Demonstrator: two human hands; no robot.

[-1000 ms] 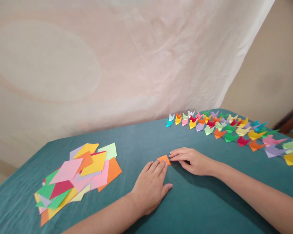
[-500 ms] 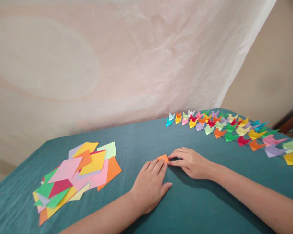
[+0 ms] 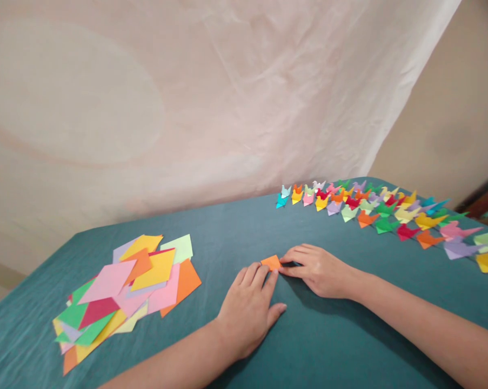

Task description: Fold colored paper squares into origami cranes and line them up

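A small orange piece of paper, seemingly folded, lies on the teal-covered table in front of me. My left hand rests palm down, fingers stretched out, with its fingertips at the near edge of the paper and the thumb apart. My right hand comes in from the other side. Its thumb and forefinger meet at the paper's right edge, the other fingers curled behind them. The left fingers hide the paper's lower edge.
To the left, a loose pile of coloured paper sheets spreads over the teal cloth. Rows of small folded paper birds in many colours stand at the back right. A pale fabric sheet hangs behind the table.
My left fingers have drawn back slightly toward me, so more of the orange paper shows. The right hand keeps its place at the edge. The view has shifted very slightly.
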